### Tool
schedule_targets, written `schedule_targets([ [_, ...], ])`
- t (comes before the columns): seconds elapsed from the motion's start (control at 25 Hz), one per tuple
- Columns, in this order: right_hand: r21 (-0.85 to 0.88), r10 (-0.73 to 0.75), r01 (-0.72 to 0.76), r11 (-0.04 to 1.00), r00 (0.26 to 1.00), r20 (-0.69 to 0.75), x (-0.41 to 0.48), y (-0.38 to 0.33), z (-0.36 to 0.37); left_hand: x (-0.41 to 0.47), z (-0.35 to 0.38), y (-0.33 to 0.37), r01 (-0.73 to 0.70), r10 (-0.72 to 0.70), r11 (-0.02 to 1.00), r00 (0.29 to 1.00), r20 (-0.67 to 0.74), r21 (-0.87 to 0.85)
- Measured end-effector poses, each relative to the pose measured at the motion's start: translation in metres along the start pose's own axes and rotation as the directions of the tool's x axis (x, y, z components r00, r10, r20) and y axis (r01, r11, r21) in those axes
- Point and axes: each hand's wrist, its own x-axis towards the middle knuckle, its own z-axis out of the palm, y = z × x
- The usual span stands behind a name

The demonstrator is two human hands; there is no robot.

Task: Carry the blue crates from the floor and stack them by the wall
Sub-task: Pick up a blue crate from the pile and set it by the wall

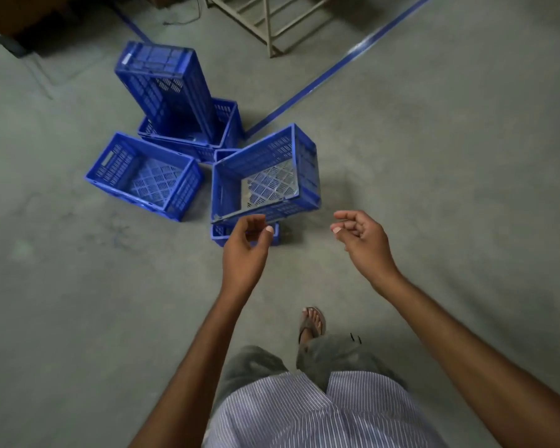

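Note:
Several blue slatted crates lie in a loose cluster on the grey concrete floor. The nearest crate [265,176] sits tilted on top of another crate [220,236], whose edge peeks out below. An upright crate [144,176] rests to the left. Behind, one crate stands on end [164,88] inside a lower crate [228,124]. My left hand [244,250] hovers just in front of the nearest crate's front rim, fingers curled and apart, holding nothing. My right hand [362,240] hangs in the air to the right of that crate, likewise holding nothing.
A blue tape line [330,76] runs diagonally across the floor behind the crates. A beige metal frame [267,27] stands at the top. Dark objects [13,14] sit at the top left. My sandalled foot [312,321] is on the floor below my hands.

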Motion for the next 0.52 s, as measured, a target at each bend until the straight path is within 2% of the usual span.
schedule_targets([
  [0.28, 0.04, 0.168, -0.171, 0.984, 0.983, 0.075, 0.16, -0.023, 0.054, 0.165, 0.037, -0.032, 0.129, -0.142, 0.986, 0.981, 0.131, 0.103],
  [0.52, 0.156, 0.393, -0.392, 0.907, 0.919, 0.025, 0.295, 0.029, 0.106, 0.296, 0.096, -0.118, 0.162, -0.25, 0.939, 0.928, 0.277, 0.305],
])
